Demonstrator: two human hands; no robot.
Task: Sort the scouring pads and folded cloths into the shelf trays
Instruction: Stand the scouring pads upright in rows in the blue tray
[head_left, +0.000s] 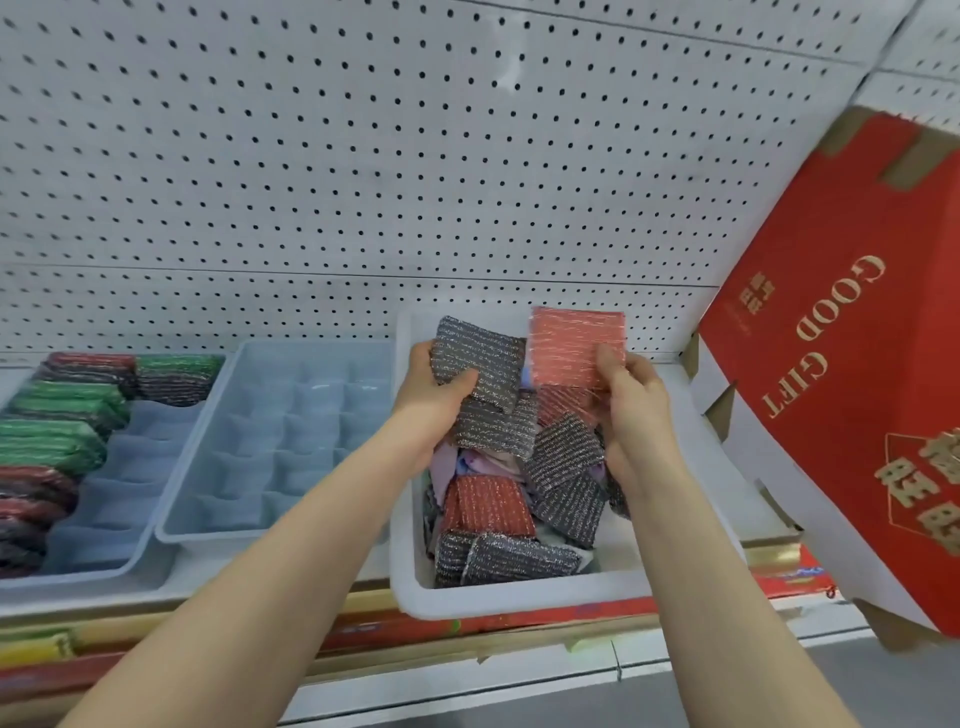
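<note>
Our left hand pinched 1 grey pad and our right hand 1 red pad above the white bin. Loose thumbs risked dropping either back into the muddle.

Bright, even, near-shadowless light; soft overall blur, wide-angle bowing of the pegboard toward the edges.

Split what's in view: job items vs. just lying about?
Job:
- left hand gripping grey glittery scouring pad
- right hand holding red glittery scouring pad
- white plastic bin of mixed pads
- empty blue divided tray
- part-filled blue tray

Lying about:
- red "GOOD GIFT" carton
- white pegboard
</note>
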